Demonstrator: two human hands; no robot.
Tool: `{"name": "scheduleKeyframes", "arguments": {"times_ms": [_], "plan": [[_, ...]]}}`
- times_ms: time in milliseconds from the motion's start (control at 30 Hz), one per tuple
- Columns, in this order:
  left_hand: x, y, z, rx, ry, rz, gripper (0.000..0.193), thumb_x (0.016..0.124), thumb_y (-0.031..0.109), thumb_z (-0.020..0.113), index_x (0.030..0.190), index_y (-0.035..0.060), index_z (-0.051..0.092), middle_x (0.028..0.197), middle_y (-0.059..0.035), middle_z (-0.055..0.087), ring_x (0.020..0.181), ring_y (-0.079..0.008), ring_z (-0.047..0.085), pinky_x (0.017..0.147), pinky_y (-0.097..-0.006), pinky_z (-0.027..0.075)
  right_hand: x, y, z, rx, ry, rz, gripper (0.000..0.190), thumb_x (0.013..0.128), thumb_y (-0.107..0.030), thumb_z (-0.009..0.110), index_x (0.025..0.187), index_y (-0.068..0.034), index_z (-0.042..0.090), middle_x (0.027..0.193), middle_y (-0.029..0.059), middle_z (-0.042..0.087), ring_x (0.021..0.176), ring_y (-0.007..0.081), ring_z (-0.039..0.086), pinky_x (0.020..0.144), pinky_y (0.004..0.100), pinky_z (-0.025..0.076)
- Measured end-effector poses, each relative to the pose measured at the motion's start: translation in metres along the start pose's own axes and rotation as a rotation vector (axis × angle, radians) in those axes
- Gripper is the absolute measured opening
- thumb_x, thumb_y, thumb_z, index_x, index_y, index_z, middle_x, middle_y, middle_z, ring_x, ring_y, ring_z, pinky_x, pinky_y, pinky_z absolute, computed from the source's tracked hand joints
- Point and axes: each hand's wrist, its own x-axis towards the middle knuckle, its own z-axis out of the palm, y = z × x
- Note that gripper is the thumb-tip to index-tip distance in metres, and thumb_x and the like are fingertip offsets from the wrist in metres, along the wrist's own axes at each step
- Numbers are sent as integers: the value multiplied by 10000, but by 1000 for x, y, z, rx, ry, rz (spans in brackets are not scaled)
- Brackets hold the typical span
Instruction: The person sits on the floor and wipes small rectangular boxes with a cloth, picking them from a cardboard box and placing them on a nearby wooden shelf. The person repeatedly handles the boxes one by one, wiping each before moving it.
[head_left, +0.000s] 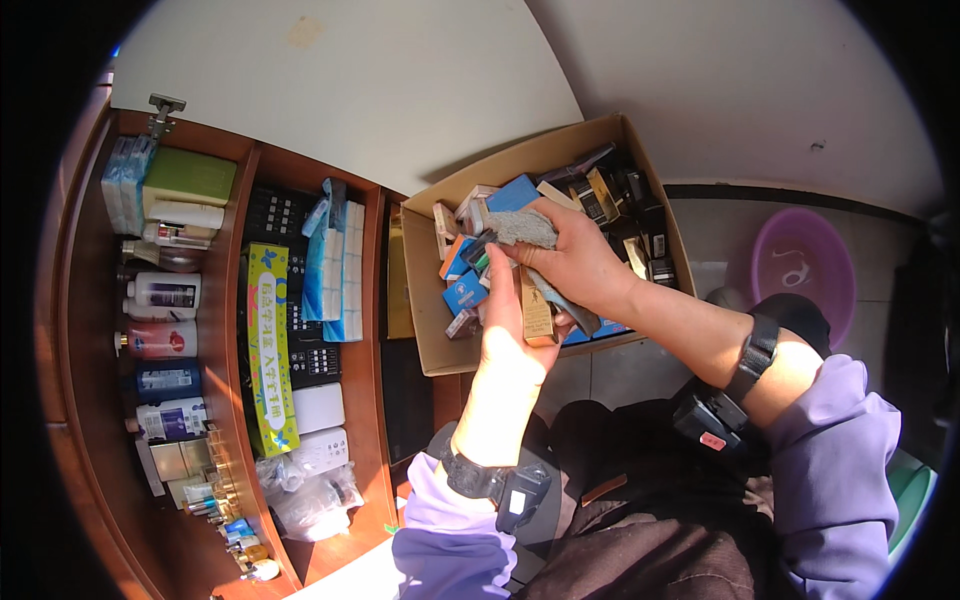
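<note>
Above an open cardboard box (442, 352), my left hand (514, 337) grips a small gold cosmetics carton (538, 307) that bears printing. My right hand (589, 259) is closed around a grey cloth (521, 227), and a fold of it hangs beside the gold carton. Both hands are close together, with the left thumb pointing up towards the cloth. Small packages crowd the cardboard box, among them a blue carton (512, 193), a blue-and-white one (465, 291) and several black and gold ones (606, 193). My hands hide part of these contents.
On the left stands a wooden cabinet (244, 217) with bottles, tissue packs (334, 262) and a long green-yellow box (270, 345) on its shelves. Its white door (360, 67) is swung out behind the cardboard box. A pink plastic basin (802, 274) rests on the tiled floor at right.
</note>
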Motion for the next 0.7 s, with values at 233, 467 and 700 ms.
{"name": "scheduleKeyframes", "arguments": {"times_ms": [233,467,700], "plan": [[4,1,16,-20,176,187,385,941,402,452,1186,108,496,1117,-51,569,987,-193,555,763,-328,486,5,-26,-21,663,37,361,430,901,-385,527,1148,-34,517,888,90,595,822,180,577,778,321,478],[0,0,32,128,526,204,365,974,260,334,1278,71,406,1265,-106,479,1158,-239,491,990,-383,417,-15,-4,3,-172,-181,-229,557,789,-330,675,1234,-79,454,1182,166,426,1147,380,363,962,445,335],[6,-4,29,55,499,101,359,978,335,368,1222,99,482,1211,-76,548,1108,-232,534,965,-415,420,-2,9,6,-145,77,-252,371,757,-228,703,1029,-32,544,964,131,551,971,309,500,841,388,408]]}}
